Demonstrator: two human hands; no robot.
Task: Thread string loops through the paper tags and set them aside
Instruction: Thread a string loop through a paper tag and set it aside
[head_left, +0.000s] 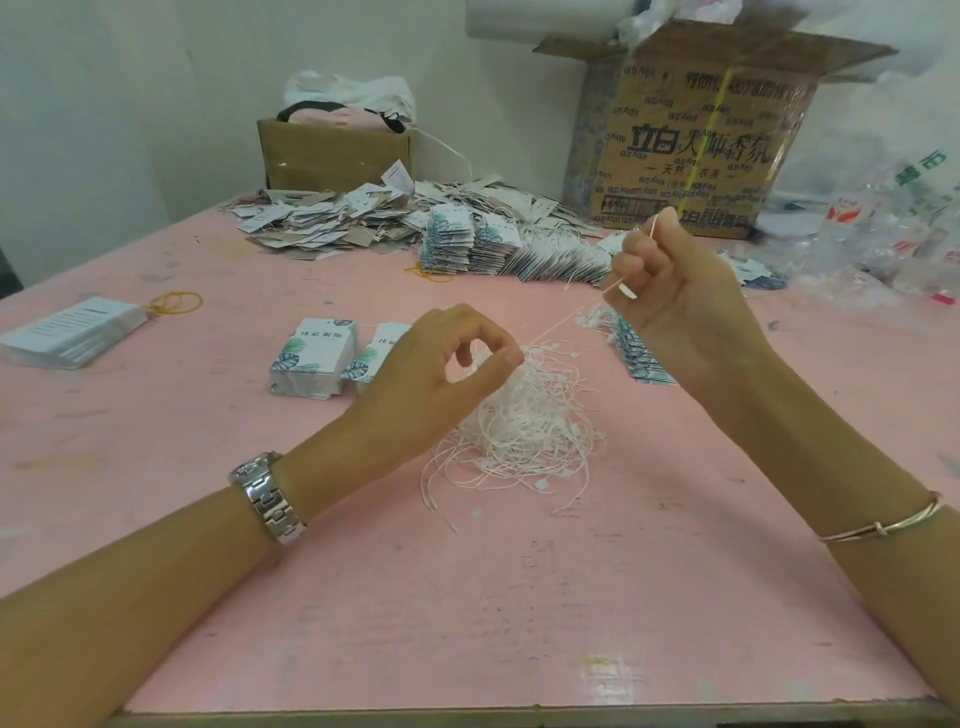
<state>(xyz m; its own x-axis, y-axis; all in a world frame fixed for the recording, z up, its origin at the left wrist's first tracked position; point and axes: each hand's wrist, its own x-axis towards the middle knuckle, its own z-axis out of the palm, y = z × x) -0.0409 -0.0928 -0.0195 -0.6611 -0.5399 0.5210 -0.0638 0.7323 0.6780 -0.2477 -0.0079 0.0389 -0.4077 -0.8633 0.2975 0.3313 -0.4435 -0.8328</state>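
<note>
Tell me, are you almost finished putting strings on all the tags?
Not yet. Done: a big heap of strung tags at the back of the table. In hand: the right hand pulls one string from the string pile, with the left hand beside it. Left: the string pile and stacks of tags without strings.

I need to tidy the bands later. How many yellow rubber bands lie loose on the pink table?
2. One rubber band lies at the left, beside the flat white stack; a second band lies by the front of the fanned tag row. Others may be hidden under the tags.
</note>
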